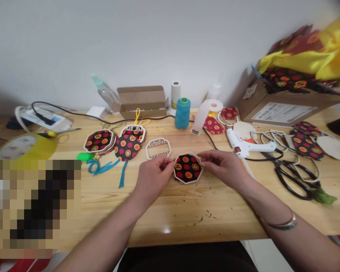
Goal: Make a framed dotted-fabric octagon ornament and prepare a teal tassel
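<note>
Between both hands is an octagonal fabric panel point(187, 168), black with red and orange round flowers, edged by a thin pale wooden frame. My left hand point(158, 174) pinches its left edge with thumb and fingers. Its right edge is gripped by my right hand point(221, 166), which wears a silver bracelet point(283, 223) at the wrist. Just behind the left fingers lies a pale wooden lattice frame point(158, 149). Farther left are a stack of similar framed fabric panels point(99, 141) and a panel with a yellow cord and blue tassel point(129, 144).
A white glue gun point(245, 145) and black-handled scissors point(294, 179) lie at the right. Behind stand a blue thread spool point(183, 114), a white bottle point(200, 118) and an open cardboard box point(141, 100). A larger carton point(280, 107) holds fabric. Yellow tape point(45, 147) is at left.
</note>
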Motion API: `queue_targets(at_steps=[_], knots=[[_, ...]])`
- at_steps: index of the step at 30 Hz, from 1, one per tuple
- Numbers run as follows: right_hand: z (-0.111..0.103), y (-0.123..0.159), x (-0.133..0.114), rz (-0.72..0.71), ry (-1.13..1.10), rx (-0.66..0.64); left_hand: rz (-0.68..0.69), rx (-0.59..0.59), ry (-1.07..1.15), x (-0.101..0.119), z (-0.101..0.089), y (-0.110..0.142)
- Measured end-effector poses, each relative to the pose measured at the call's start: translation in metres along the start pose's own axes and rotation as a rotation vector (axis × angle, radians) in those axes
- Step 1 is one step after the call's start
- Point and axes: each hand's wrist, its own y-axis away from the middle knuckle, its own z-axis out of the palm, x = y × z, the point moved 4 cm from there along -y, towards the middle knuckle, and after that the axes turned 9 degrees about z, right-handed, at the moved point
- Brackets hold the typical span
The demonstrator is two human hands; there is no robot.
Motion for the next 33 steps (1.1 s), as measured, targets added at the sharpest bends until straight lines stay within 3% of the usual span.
queue_targets(at_steps=[5,12,17,23,26,33], knots=[[0.000,0.001,-0.003,0.071,-0.196,-0.061,0.044,-0.001,0.174,0.007,-0.001,0.003],[-0.001,0.004,-0.005,0.062,-0.332,0.087,0.054,0.023,0.336,0.011,-0.002,0.004],[0.002,0.021,-0.020,-0.289,-0.122,0.254,0.059,-0.078,0.549,0.010,0.004,0.007],[0.015,0.044,-0.044,-0.704,0.191,0.270,0.187,-0.161,0.671,0.015,0.003,0.012],[0.025,0.049,-0.043,-0.807,0.268,0.240,0.245,-0.199,0.726,0.018,0.006,0.015],[0.035,0.056,-0.038,-0.935,0.386,0.217,0.228,-0.285,0.778,0.018,0.016,0.024]])
